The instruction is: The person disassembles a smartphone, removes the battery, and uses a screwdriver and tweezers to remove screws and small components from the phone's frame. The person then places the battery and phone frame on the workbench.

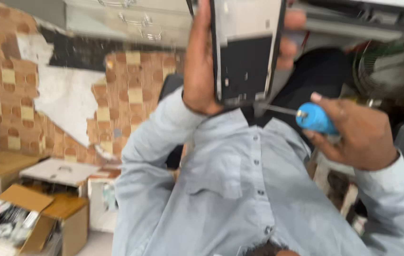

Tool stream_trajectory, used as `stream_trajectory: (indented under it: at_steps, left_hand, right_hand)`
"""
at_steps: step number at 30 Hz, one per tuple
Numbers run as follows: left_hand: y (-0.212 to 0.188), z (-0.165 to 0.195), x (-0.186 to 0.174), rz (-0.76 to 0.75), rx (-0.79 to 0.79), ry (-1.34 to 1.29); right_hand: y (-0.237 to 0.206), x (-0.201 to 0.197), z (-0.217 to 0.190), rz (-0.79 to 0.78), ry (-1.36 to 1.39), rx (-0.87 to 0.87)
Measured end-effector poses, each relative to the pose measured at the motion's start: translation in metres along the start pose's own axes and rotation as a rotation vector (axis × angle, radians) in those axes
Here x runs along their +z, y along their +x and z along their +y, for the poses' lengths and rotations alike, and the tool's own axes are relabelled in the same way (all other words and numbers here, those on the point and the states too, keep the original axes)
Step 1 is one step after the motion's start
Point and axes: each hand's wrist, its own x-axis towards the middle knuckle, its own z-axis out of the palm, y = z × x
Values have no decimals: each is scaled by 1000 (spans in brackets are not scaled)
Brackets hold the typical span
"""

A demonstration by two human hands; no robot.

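My right hand [353, 135] is closed around a blue-handled screwdriver [314, 118], its thin metal shaft aimed toward ten o'clock at the lower edge of a flat black-and-silver opened phone [247, 47]. My left hand [202, 61] clamps that phone, long axis toward twelve o'clock.

Between the left hand [202, 61], which is gripping an opened phone [247, 47], and the right hand [353, 135], which is holding a blue-handled screwdriver [313, 117], only a narrow gap is lying open, and the screwdriver's thin shaft is crossing it toward the phone's lower edge. Below both hands the person's grey shirt [240, 185] is filling the space, so nothing is passing there. Left of the left hand room is opening toward the brick-patterned wall [131, 90], while open cardboard boxes [36, 208] are crowding the low left; right of the right hand a fan grille [391, 66] is standing close.
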Motion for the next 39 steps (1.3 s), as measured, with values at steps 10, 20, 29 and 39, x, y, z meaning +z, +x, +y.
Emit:
stream_trajectory:
  at_steps: [10, 20, 29, 39]
  left_hand:
    - [-31, 6, 30, -7, -58, -51]
    - [-35, 6, 26, 26, -75, -51]
    - [-33, 4, 21, 35, -86, -30]
    - [-34, 4, 20, 56, -60, 31]
  right_hand:
    - [0, -26, -38, 3, -258, -135]
    - [4, -24, -50, -32, -281, -135]
    - [11, -12, -52, -8, -208, -155]
    - [15, 0, -61, -26, -79, -134]
